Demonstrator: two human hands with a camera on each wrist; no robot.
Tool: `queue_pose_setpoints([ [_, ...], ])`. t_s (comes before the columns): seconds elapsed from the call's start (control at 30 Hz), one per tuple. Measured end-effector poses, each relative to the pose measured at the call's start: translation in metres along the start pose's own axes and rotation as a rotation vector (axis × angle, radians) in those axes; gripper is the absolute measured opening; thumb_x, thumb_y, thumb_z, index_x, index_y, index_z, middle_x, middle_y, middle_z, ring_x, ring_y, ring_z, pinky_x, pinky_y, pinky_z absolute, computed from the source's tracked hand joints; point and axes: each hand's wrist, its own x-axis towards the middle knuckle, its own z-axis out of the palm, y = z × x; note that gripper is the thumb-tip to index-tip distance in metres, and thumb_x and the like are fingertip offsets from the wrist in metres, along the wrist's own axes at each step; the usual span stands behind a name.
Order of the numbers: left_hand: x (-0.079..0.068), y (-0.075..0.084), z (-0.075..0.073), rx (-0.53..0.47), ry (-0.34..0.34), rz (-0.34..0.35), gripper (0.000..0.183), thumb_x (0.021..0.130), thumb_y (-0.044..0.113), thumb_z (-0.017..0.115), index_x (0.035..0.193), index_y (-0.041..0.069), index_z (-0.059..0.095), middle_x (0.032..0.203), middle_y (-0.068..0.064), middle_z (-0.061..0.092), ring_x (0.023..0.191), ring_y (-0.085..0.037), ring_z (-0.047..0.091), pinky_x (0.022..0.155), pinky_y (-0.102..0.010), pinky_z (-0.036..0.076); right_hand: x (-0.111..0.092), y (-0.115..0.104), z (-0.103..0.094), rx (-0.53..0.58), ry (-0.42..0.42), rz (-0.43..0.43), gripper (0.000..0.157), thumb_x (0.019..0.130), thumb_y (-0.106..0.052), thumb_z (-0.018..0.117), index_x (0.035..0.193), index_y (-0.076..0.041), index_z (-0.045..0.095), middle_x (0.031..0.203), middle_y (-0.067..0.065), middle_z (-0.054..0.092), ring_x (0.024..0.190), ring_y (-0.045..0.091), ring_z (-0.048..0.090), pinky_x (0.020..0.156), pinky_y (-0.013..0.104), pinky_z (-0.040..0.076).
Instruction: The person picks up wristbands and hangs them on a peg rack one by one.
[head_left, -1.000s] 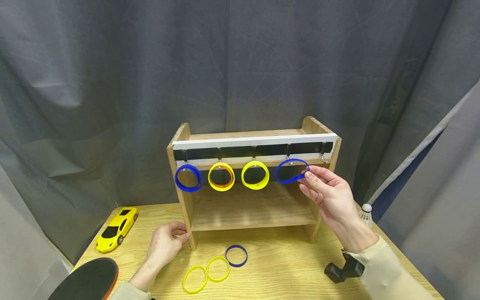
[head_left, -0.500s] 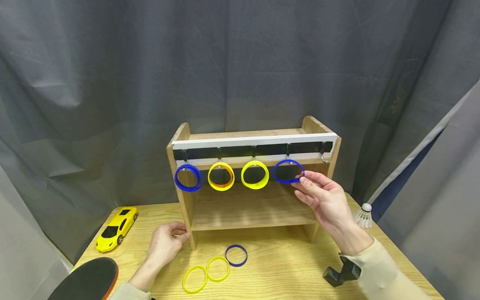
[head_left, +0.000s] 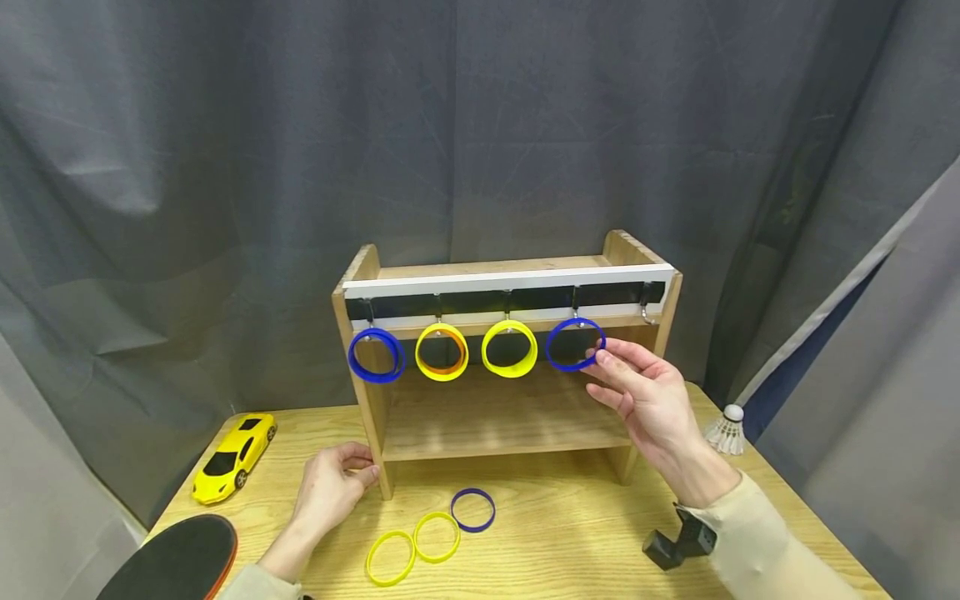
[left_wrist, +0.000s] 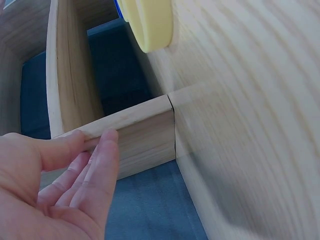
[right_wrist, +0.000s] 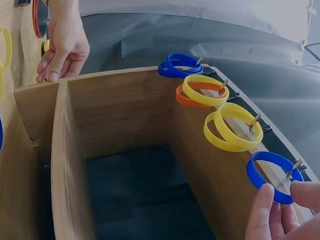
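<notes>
My right hand (head_left: 652,400) pinches a blue wristband (right_wrist: 254,175) by its lower right side, thumb against fingertips. The band loops around the fourth hook (right_wrist: 295,168) on the front rail of a small wooden shelf (head_left: 510,429). Low on the shelf's left side panel, my left hand (head_left: 330,487) grips the panel's edge between thumb and fingers. Along the rail to the left hang blue bands (right_wrist: 172,73) on the first hook, a yellow one with an orange one (right_wrist: 187,99) on the second, and yellow bands (right_wrist: 220,142) on the third.
Two yellow wristbands and a dark blue wristband (head_left: 473,530) lie on the table before the shelf. A yellow toy car (head_left: 235,460) and a black round paddle (head_left: 172,562) are at left, a shuttlecock (head_left: 726,431) at right. The fifth hook (head_left: 647,315) holds no band.
My right hand has shifted slightly left and drawn the blue wristband closer under the fourth hook; the twisted band has become rounder. My left hand stays put on the side panel.
</notes>
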Motion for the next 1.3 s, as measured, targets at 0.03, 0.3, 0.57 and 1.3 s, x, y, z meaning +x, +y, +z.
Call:
queue_pose_setpoints([
  [0.03, 0.000, 0.000, 0.000, 0.000, 0.000, 0.000, 0.015, 0.095, 0.010, 0.086, 0.109, 0.006, 0.083, 0.094, -0.005, 0.087, 0.076, -0.021, 0.081, 0.064, -0.023, 0.059, 0.000, 0.000, 0.000, -0.005, 0.003, 0.002, 0.021, 0.109, -0.001, 0.069, 0.111, -0.017, 0.084, 0.106, -0.003, 0.089, 0.098, 0.012, 0.087, 0.082, 0.028, 0.070],
  [0.3, 0.000, 0.000, 0.000, -0.009, 0.000, 0.003, 0.015, 0.095, 0.009, 0.086, 0.109, 0.006, 0.083, 0.094, -0.005, 0.087, 0.076, -0.021, 0.081, 0.063, -0.022, 0.059, -0.002, 0.006, -0.002, -0.063, -0.015, 0.030, 0.023, 0.110, -0.003, 0.069, 0.114, -0.019, 0.084, 0.113, -0.004, 0.089, 0.101, 0.012, 0.087, 0.083, 0.027, 0.070],
  [0.57, 0.000, 0.001, -0.001, -0.017, 0.003, 0.003, 0.015, 0.095, 0.008, 0.086, 0.109, 0.005, 0.082, 0.094, -0.006, 0.087, 0.076, -0.022, 0.082, 0.064, -0.022, 0.059, -0.013, 0.039, 0.002, -0.143, -0.095, 0.152, 0.020, 0.111, -0.005, 0.068, 0.118, -0.018, 0.081, 0.112, -0.004, 0.088, 0.102, 0.010, 0.086, 0.089, 0.029, 0.070],
  [1.3, 0.000, 0.000, -0.001, -0.022, 0.002, -0.001, 0.015, 0.094, 0.009, 0.086, 0.109, 0.006, 0.083, 0.094, -0.006, 0.087, 0.077, -0.022, 0.082, 0.064, -0.023, 0.060, -0.032, 0.162, 0.011, -0.754, -0.507, 0.259, 0.024, 0.088, 0.006, 0.087, 0.108, 0.013, 0.078, 0.107, 0.030, 0.083, 0.089, 0.023, 0.087, 0.075, 0.026, 0.069],
])
